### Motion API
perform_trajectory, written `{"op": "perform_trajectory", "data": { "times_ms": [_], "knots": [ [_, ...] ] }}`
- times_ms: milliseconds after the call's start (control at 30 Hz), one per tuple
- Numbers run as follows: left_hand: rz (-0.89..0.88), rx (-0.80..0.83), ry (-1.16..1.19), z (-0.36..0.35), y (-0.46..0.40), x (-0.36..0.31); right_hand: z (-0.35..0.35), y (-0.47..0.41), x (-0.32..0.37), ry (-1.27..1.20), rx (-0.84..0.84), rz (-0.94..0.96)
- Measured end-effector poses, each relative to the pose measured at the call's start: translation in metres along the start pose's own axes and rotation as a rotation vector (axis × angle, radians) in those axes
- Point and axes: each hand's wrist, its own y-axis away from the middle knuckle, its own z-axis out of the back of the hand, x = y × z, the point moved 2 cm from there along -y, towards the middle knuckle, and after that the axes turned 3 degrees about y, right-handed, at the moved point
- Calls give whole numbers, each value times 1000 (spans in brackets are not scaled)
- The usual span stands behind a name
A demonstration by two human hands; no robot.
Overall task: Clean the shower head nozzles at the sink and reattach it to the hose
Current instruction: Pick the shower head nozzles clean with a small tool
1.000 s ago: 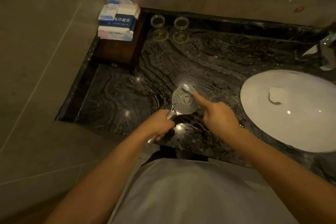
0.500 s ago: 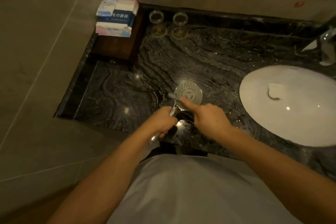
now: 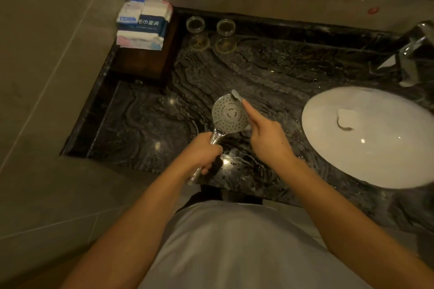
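The chrome shower head (image 3: 229, 114) faces up over the dark marble counter, its round nozzle plate toward me. My left hand (image 3: 199, 153) grips its handle from below. My right hand (image 3: 267, 135) holds a small brush, likely a toothbrush (image 3: 235, 95), with the index finger stretched along it. The brush head sits at the plate's upper right rim. No hose is in view.
A white oval basin (image 3: 366, 138) lies to the right, with a chrome tap (image 3: 413, 51) behind it. Two glasses (image 3: 211, 33) stand at the back of the counter. A stack of packaged towels (image 3: 144, 22) rests on a wooden box at back left. A tiled wall runs along the left.
The brush swept from the plate's upper right rim down to its lower left and back to the upper right. The shower head shifted slightly with it.
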Motion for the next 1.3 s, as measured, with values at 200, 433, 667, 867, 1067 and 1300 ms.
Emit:
{"op": "perform_trajectory", "data": {
  "times_ms": [200, 433, 667, 867, 1067, 1300],
  "knots": [
    [-23, -24, -47, 0, 1, -3, -7, -2, 6, 52, -24, -37],
    [-87, -115, -159, 10, 0, -5, -21, 16, 8, -11, 126, 42],
    [-267, -349, -788, 35, 5, -14, 11, 6, -9, -19, 267, 97],
    [-225, -327, -819, 37, 1, -19, 21, -16, -1, 71, 382, 113],
    [-170, -264, -724, 36, 0, -20, 24, -21, -7, 87, 398, 122],
    [-192, -222, -709, 20, -3, -29, 30, -24, 5, 210, 379, 167]
  ]
}}
